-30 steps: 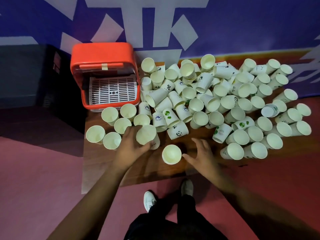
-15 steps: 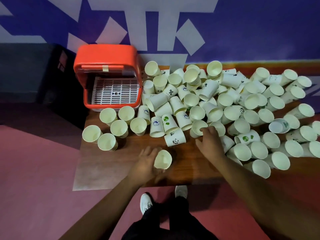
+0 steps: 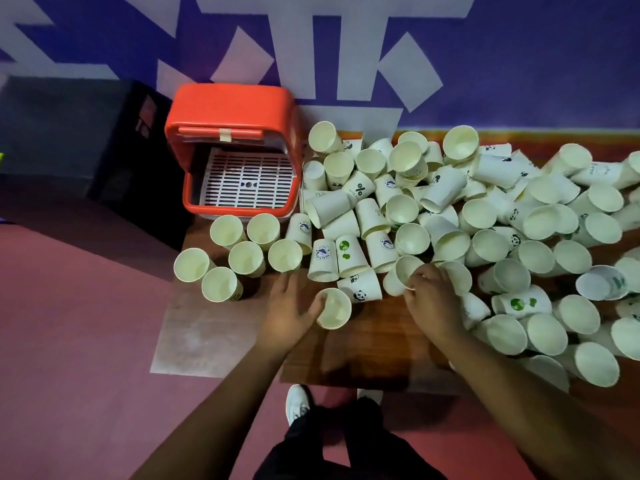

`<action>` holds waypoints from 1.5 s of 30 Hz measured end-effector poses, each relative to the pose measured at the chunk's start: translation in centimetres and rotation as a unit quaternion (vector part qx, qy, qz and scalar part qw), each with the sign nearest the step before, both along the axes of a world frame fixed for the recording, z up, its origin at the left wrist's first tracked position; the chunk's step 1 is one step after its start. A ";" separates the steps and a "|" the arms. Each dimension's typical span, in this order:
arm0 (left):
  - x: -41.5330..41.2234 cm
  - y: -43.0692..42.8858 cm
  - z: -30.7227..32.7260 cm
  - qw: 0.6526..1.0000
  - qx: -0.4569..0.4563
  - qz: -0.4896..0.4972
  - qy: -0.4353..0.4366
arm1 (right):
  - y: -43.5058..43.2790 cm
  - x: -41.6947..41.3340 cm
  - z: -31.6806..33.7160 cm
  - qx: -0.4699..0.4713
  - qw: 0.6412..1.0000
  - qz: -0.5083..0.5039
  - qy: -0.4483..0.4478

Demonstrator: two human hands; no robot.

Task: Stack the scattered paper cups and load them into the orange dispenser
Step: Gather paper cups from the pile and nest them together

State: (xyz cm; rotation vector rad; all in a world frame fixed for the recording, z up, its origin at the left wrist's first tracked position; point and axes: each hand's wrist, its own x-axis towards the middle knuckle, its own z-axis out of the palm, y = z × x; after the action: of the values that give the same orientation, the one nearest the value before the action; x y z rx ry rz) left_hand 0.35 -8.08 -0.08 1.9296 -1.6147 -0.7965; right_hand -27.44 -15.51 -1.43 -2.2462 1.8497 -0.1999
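Head view: left hand (image 3: 289, 311) holds lone cup (image 3: 334, 309); right hand (image 3: 431, 299) pinches pile cup (image 3: 403, 271).
Risk: my tug topples neighbouring cups (image 3: 458, 277).

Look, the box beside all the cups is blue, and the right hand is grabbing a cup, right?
Not quite. The head view shows the box is orange, not blue. The rest is right: it sits beside the cups, and the right hand is grabbing a cup.
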 end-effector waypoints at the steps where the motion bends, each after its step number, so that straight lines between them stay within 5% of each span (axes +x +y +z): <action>1: 0.7 -0.7 0.2 0.999 -0.015 0.027 -0.013 | 0.2 -0.1 0.7 -0.018 0.999 -0.001 -0.030; 6: 2.9 -4.4 0.2 0.988 0.021 0.122 -0.094 | 1.0 1.2 5.9 -0.052 0.977 -0.008 -0.204; 10: 3.3 -5.2 -0.5 0.986 0.047 0.084 -0.136 | 2.0 4.3 8.8 0.046 0.954 0.032 -0.294; 20: 3.7 -5.3 -3.2 0.987 0.031 0.037 -0.156 | 4.5 9.2 7.7 0.156 0.964 0.114 -0.183; 26: 4.2 -4.9 -4.6 0.982 0.028 0.001 -0.186 | 5.7 9.8 4.4 0.111 0.979 0.157 -0.069; 32: 4.1 -4.8 -3.7 0.997 0.016 -0.009 -0.080 | 5.8 10.7 2.6 0.079 0.977 0.186 -0.065; 39: 4.4 -3.4 1.1 0.995 -0.075 0.032 0.052 | 5.7 6.7 4.3 0.089 0.983 0.034 -0.157; 45: 3.7 -1.6 4.9 0.975 -0.088 0.017 0.202 | 3.9 -0.7 2.7 -0.010 0.994 -0.097 -0.046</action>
State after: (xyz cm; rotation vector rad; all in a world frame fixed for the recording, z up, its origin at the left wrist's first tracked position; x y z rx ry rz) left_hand 4.08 -9.63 4.82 1.5468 -1.3516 -0.9270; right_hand -28.10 -11.60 1.31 -2.0307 2.0234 -0.3486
